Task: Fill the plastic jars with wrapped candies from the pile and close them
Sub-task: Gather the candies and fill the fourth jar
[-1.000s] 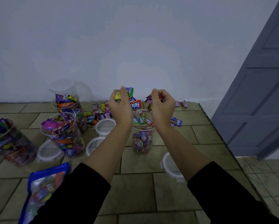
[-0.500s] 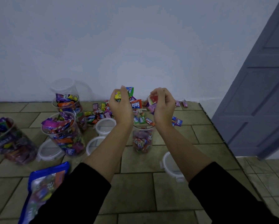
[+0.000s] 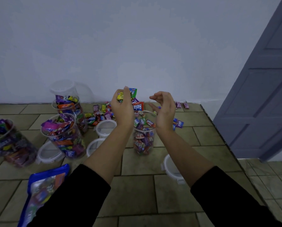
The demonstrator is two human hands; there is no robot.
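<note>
5 plastic jars (image 3: pixel 143 140), 4 white lids (image 3: pixel 48 153), 1 blue bag (image 3: pixel 43 185), 1 pile of wrapped candies (image 3: pixel 101 115).

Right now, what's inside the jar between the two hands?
Wrapped candies fill the clear jar partway; the left hand and right hand hide parts of its upper edge.

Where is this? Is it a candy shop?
Probably not a shop; it looks like a plain room in a house. The candy jars stand on a tiled ledge against a bare pale wall, beside a grey panelled door.
</note>
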